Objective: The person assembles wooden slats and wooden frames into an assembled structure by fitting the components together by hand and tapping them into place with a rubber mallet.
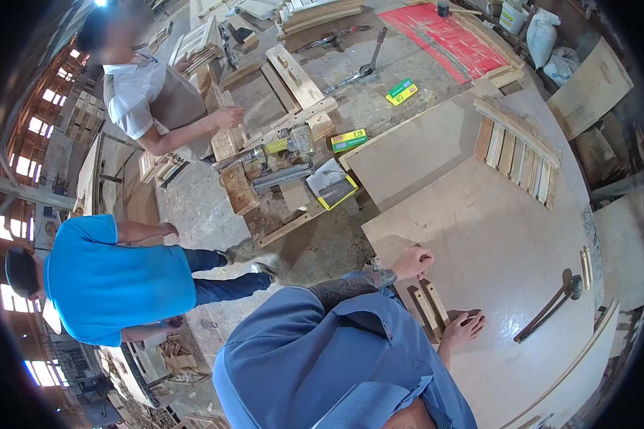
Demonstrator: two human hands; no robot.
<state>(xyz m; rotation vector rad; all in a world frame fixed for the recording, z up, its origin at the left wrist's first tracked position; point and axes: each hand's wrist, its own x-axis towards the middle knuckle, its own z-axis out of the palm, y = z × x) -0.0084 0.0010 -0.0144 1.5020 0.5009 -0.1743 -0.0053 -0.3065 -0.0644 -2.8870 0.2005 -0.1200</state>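
Observation:
My left hand (pixel 413 264), at the end of a tattooed forearm, hovers over the near edge of the plywood-like panel (pixel 494 236) with its fingers curled together. What those fingers hold, if anything, I cannot make out. Two short wooden strips (pixel 428 309) lie side by side on the panel just below that hand. Beside their lower ends is my right hand (pixel 463 329), palm side low over the panel and fingers stretched apart. Farther right lies a hammer (pixel 549 309) with a dark head and long handle.
A slatted wooden assembly (pixel 515 154) sits on the panel's far part. Left of it are a nail gun (pixel 288 145), an open fastener box (pixel 334 187) and yellow-green boxes (pixel 348 140). A person in white (pixel 139 100) works across; another in blue (pixel 122 279) stands behind.

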